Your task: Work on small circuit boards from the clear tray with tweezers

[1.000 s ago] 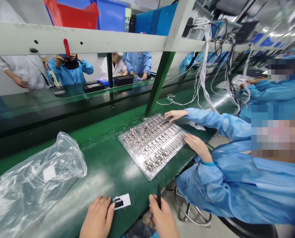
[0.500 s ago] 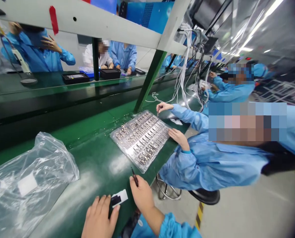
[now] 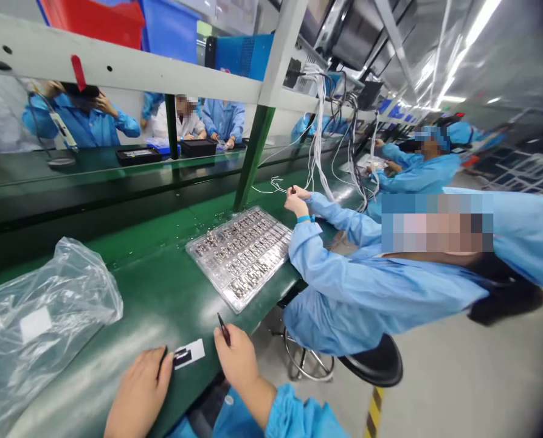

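My right hand [image 3: 238, 359] grips a pair of black tweezers [image 3: 224, 330], tips pointing up and away over the green bench. My left hand [image 3: 138, 389] lies low over the bench, fingers together, with a thin black strip [image 3: 162, 358] between forefinger and thumb. Just right of its fingertips is a small white backing paper [image 3: 193, 353] bearing black pieces [image 3: 182, 357]; what these are is too small to tell. Farther off, a clear plastic tray [image 3: 241, 258] holds rows of small metal parts. Neither hand touches that tray.
At left lies a large clear plastic bag [image 3: 70, 292] with a white label. To the right a co-worker in a blue smock [image 3: 366, 292] sits close on a black stool [image 3: 376, 359]. A green and white post [image 3: 254, 146] and hanging white cables [image 3: 319, 134] stand beyond the tray.
The view has swung, so bench items appear farther left. The thumb of my left hand has drawn nearer its forefinger. The co-worker's two hands have come together beyond the tray.
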Demonstrator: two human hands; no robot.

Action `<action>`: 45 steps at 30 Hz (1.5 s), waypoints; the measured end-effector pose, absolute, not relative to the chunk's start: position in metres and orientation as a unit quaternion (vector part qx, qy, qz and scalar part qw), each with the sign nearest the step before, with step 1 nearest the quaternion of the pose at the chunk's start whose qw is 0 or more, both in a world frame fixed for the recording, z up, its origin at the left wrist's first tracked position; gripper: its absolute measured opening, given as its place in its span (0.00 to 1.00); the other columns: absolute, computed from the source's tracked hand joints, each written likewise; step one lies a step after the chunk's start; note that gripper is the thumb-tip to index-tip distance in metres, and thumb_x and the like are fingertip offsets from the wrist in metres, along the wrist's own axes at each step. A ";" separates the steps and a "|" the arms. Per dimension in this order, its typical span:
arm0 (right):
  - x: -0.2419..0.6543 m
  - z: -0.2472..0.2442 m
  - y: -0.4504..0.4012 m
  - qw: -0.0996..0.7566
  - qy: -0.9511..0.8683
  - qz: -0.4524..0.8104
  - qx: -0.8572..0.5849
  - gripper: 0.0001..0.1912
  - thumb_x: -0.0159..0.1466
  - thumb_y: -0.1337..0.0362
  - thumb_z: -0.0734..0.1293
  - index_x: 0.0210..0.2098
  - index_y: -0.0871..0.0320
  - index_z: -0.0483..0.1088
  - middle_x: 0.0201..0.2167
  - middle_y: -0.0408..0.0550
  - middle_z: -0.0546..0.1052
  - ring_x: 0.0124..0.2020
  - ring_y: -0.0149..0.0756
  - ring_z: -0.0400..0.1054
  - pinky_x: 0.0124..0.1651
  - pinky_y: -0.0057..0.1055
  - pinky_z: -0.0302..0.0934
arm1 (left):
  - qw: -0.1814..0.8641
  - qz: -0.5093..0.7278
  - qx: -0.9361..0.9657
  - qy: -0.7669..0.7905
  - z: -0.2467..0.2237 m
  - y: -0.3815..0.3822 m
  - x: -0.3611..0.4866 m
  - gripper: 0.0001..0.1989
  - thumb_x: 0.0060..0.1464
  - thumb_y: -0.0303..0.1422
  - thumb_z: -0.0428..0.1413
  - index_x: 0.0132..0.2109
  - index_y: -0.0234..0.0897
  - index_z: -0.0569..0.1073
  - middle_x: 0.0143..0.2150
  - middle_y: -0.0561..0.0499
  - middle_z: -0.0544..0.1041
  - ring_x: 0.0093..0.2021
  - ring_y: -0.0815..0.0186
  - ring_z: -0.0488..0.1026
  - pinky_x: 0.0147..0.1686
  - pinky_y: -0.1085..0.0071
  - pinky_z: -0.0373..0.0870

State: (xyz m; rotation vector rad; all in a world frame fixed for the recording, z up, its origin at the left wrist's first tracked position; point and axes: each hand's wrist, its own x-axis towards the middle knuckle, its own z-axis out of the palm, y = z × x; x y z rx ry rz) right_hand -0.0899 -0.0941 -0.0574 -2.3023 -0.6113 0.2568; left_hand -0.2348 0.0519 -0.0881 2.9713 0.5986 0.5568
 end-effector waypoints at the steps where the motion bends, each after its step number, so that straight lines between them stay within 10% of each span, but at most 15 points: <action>1: -0.090 -0.058 -0.098 0.370 -0.254 0.099 -0.888 0.12 0.62 0.61 0.57 0.29 0.57 0.69 0.27 0.45 0.72 0.32 0.35 0.66 0.35 0.26 0.54 | 0.038 0.183 0.960 0.209 -0.087 0.053 -0.236 0.24 0.58 0.45 0.39 0.40 0.32 0.72 0.38 0.50 0.75 0.39 0.65 0.71 0.43 0.66 0.67; 25: -0.080 -0.067 -0.119 0.455 -0.386 0.123 -0.793 0.09 0.56 0.71 0.63 0.36 0.58 0.71 0.31 0.46 0.74 0.35 0.37 0.67 0.41 0.29 0.60 | -0.030 0.149 0.933 0.325 -0.064 0.045 -0.241 0.23 0.53 0.42 0.38 0.32 0.32 0.72 0.31 0.45 0.76 0.34 0.59 0.72 0.40 0.62 0.69; 45: -0.076 -0.040 -0.116 0.439 -0.214 0.261 -0.833 0.17 0.60 0.56 0.57 0.43 0.57 0.69 0.33 0.46 0.74 0.35 0.35 0.68 0.38 0.27 0.60 | 0.074 0.146 0.928 0.334 -0.052 0.042 -0.234 0.24 0.57 0.42 0.38 0.33 0.33 0.74 0.32 0.47 0.75 0.35 0.63 0.71 0.39 0.67 0.66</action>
